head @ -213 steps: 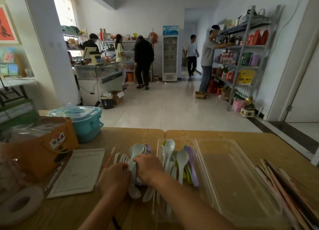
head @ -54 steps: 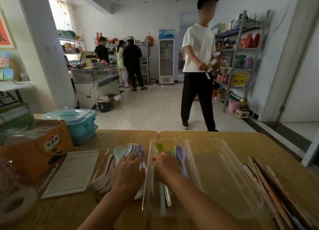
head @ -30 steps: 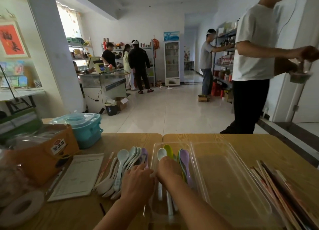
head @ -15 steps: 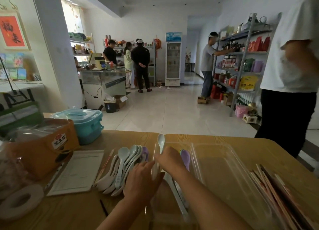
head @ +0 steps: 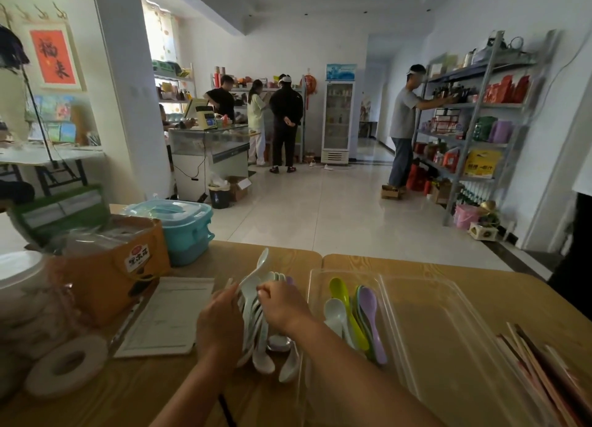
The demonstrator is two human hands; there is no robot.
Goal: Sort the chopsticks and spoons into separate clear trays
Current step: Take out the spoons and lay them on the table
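Head view: the left hand (head: 219,324) grips a bunch of pale spoons (head: 256,327) on the table (head: 96,394), one of them tilted up toward 12 o'clock. The right hand (head: 283,308) pinches into the same bunch. At 3 o'clock from it, coloured spoons (head: 365,314) lie in a clear tray (head: 315,276). The chopsticks (head: 544,372) lie well apart at 4 o'clock.

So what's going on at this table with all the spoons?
A person is sorting cutlery. The left hand and the right hand both grip a bundle of pale spoons on the wooden table, just left of a clear tray. That tray already holds a few coloured spoons: green, purple and white. A second clear tray beside it looks empty, and the chopsticks lie untouched near the table's right edge.
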